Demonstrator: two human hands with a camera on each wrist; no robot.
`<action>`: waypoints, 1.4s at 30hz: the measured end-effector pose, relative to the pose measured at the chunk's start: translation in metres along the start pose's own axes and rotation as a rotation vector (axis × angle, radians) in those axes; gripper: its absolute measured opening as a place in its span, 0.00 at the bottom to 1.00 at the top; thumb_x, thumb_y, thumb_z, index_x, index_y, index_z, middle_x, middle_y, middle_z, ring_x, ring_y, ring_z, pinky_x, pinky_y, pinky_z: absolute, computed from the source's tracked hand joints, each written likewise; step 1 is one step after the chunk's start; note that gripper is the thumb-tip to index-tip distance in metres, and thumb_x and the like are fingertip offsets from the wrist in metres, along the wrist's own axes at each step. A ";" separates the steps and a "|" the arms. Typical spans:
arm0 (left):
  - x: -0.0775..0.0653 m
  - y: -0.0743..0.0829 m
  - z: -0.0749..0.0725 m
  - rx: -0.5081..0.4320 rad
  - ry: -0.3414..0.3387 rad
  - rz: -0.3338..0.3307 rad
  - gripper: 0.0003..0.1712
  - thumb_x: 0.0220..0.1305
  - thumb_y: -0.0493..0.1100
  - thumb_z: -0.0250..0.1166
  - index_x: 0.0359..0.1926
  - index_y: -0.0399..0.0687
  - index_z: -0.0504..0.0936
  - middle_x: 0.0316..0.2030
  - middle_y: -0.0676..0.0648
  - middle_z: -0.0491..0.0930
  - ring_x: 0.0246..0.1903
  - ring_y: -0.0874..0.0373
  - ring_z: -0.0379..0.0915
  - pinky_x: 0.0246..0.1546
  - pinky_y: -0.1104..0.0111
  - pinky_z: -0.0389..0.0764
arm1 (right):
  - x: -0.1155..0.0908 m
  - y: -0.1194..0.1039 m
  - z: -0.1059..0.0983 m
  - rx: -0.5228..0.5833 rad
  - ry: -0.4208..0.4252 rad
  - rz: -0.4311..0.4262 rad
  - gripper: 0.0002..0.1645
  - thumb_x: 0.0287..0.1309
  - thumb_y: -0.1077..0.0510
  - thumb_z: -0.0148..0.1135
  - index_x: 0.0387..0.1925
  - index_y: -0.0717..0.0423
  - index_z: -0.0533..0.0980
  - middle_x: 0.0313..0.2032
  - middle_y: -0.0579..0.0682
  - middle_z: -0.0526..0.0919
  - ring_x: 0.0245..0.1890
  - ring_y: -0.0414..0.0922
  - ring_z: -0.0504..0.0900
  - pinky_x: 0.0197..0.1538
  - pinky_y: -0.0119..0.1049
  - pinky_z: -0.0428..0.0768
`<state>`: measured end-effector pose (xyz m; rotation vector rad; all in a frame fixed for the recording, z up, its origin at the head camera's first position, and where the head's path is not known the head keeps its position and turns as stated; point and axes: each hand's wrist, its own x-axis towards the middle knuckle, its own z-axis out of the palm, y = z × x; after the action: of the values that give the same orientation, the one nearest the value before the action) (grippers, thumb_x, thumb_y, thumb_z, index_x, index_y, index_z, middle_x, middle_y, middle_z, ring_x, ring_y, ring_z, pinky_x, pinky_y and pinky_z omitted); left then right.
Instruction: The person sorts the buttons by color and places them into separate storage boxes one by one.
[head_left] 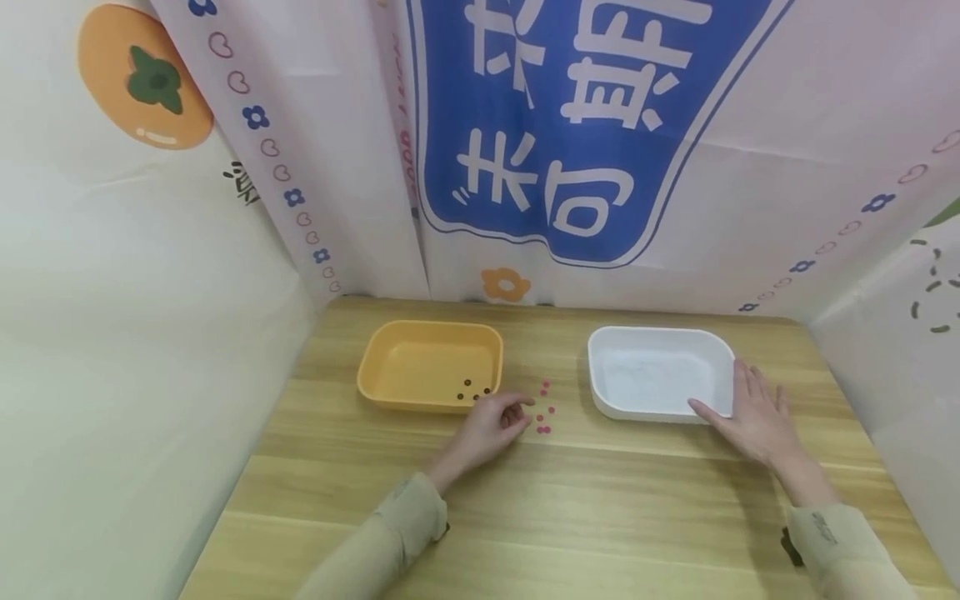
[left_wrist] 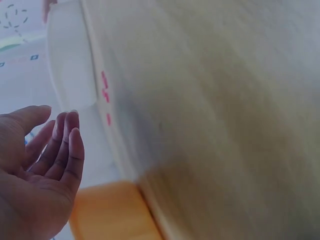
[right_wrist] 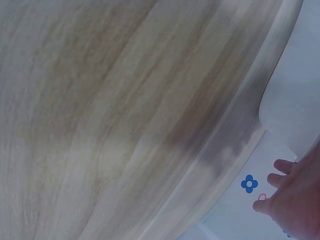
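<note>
My left hand (head_left: 491,425) hovers by the front right corner of the yellow tray (head_left: 431,407), fingers loosely bent. In the left wrist view a gap separates the thumb from the fingers (left_wrist: 75,150), with nothing visible between them. Just right of that hand several small pink pieces (head_left: 551,410) lie scattered on the table. Several small dark round pieces (head_left: 467,382) sit in the tray's front right part. My right hand (head_left: 761,421) rests against the front right corner of the white tray (head_left: 652,416), thumb at the front rim, fingers spread along the right side.
Both trays stand on a wooden table (head_left: 570,517), apart from each other, toward its back edge. Behind it hangs a printed cloth (head_left: 675,250) with a blue panel. Pale sheets (head_left: 150,333) enclose the sides.
</note>
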<state>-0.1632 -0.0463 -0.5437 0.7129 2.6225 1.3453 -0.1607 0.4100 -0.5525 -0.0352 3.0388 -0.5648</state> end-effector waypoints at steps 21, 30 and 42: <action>0.027 -0.021 0.031 -0.031 -0.029 -0.214 0.09 0.71 0.37 0.74 0.49 0.40 0.90 0.35 0.46 0.91 0.24 0.68 0.78 0.27 0.76 0.81 | 0.003 0.000 0.001 -0.002 -0.004 0.006 0.74 0.75 0.23 0.54 0.85 0.74 0.32 0.80 0.87 0.44 0.82 0.83 0.45 0.79 0.86 0.36; 0.032 -0.022 0.034 -0.016 -0.055 -0.278 0.05 0.70 0.35 0.74 0.45 0.43 0.88 0.23 0.53 0.83 0.12 0.64 0.72 0.14 0.74 0.74 | 0.002 -0.002 -0.001 -0.002 -0.009 0.008 0.73 0.75 0.23 0.53 0.85 0.75 0.32 0.80 0.87 0.44 0.82 0.83 0.45 0.80 0.85 0.36; 0.031 -0.012 0.034 0.025 -0.059 -0.296 0.05 0.71 0.36 0.74 0.46 0.45 0.88 0.25 0.51 0.85 0.13 0.64 0.69 0.14 0.76 0.70 | 0.002 0.000 0.001 0.009 -0.006 0.006 0.73 0.76 0.24 0.53 0.85 0.74 0.31 0.81 0.86 0.44 0.82 0.83 0.45 0.80 0.86 0.36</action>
<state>-0.1850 -0.0134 -0.5700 0.3422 2.5751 1.1895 -0.1628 0.4092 -0.5536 -0.0273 3.0298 -0.5765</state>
